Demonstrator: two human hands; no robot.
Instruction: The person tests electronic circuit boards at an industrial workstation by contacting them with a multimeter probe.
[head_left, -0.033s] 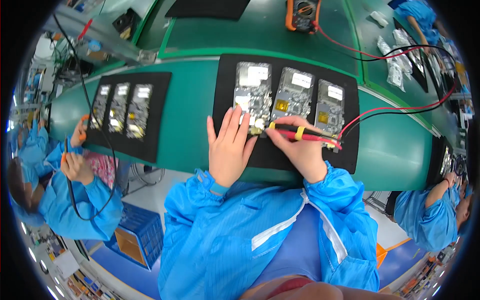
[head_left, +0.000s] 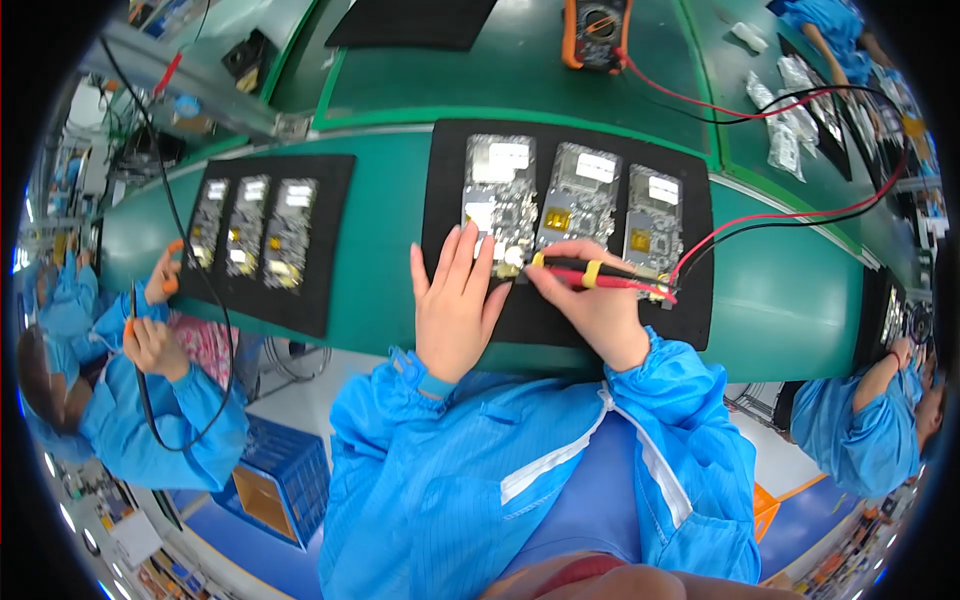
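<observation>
Three circuit boards lie side by side on a black mat [head_left: 575, 325]: a left board [head_left: 515, 205], a middle board [head_left: 590, 200] and a right board [head_left: 655, 220]. My left hand [head_left: 455, 305] lies flat, fingers stretched, its fingertips at the lower left edge of the left board. My right hand [head_left: 600, 310] pinches a pair of test probes [head_left: 595, 277], red and black with yellow bands. Their front ends point at the lower right end of the left board; whether the tips touch it is too small to tell. Red and black leads run from them to an orange multimeter [head_left: 597, 35].
At left, a co-worker's hand [head_left: 155, 345] holds a tool with a black cable, beside another black mat [head_left: 325, 240] with three boards. Clear plastic bags [head_left: 785, 135] lie at the back right. A blue crate [head_left: 275, 480] stands on the floor. Another co-worker [head_left: 860, 430] sits at right.
The view has shifted slightly. The left-hand mat with its boards sits a little further right and lower. My hands and the probes keep nearly the same place at the left board.
</observation>
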